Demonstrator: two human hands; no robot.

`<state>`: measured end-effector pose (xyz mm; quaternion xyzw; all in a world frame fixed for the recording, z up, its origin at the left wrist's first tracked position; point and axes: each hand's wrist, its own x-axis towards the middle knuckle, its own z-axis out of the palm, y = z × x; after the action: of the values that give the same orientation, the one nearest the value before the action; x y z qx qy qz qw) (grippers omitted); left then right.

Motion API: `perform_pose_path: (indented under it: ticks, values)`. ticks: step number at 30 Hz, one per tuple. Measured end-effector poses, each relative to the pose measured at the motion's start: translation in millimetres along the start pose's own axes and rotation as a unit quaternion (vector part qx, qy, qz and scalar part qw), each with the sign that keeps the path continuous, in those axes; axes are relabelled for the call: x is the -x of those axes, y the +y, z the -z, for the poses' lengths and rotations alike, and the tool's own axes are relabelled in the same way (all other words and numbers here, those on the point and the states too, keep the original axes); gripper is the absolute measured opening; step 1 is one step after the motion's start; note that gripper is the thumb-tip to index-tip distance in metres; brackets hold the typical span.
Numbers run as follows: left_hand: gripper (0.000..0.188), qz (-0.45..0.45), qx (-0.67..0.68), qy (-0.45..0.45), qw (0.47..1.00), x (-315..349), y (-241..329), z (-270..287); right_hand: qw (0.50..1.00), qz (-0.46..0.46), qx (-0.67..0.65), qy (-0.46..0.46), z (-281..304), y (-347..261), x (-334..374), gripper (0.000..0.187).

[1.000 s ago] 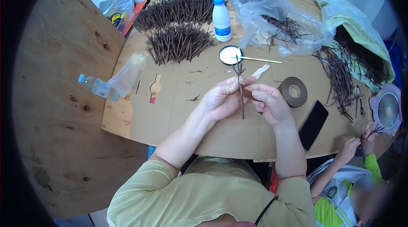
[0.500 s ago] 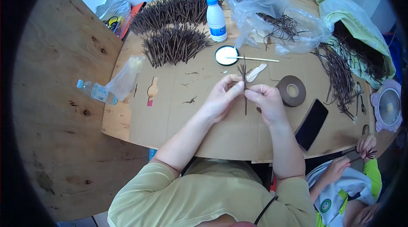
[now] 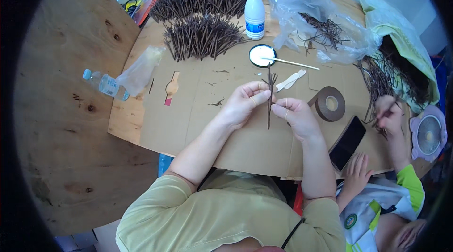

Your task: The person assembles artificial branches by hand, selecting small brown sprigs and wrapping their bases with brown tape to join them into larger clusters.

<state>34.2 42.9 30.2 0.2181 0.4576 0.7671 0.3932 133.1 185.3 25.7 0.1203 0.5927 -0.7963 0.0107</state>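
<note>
My left hand (image 3: 245,106) pinches a thin brown branched twig (image 3: 269,119) between thumb and fingers, just below where its short side branches spread out. The twig stands upright over the cardboard, its bare lower stem pointing toward me. From the right, my right hand (image 3: 299,119) is closed at the same stem, thumb and forefinger together against it. Whether a strip of tape lies between those fingers I cannot make out. Close to the right hand is a roll of brown tape (image 3: 322,107), its loose end reaching toward the fingers. Two pale flat sticks (image 3: 290,80) lie beyond the hands.
Bundled brown twigs (image 3: 200,40) stand at the back left. Behind my hands are a white bottle (image 3: 255,15) and a dish of white paste (image 3: 258,57) with a stick. A phone (image 3: 348,141) lies right; another person's hand (image 3: 389,115) is at loose twigs (image 3: 377,80).
The other person's hand has moved from the table edge up to the loose twigs, and their other hand now rests beside the phone. My hands still hold the twig, barely shifted. The view has shifted slightly.
</note>
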Motion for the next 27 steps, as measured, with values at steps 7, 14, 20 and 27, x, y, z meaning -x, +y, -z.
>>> perform_pose_path:
  ticks: [7, 14, 20, 27]
  values:
    - [0.018, 0.016, 0.054, 0.027, 0.998, -2, -4, -2, 0.999, 0.021, -0.002, 0.050, -6, 5, -2, 0.010]
    - [0.011, 0.060, -0.037, 0.045, 0.997, -1, -4, 3, 0.999, -0.036, 0.030, 0.022, -6, 2, 0, 0.013]
    - [0.011, 0.054, 0.079, -0.033, 0.995, 0, -11, 21, 0.998, -0.062, -0.010, -0.010, -6, 2, 3, 0.013]
    - [0.017, 0.054, 0.143, -0.032, 0.988, 1, -8, 16, 0.999, -0.034, -0.022, 0.015, -11, 5, 1, 0.011]
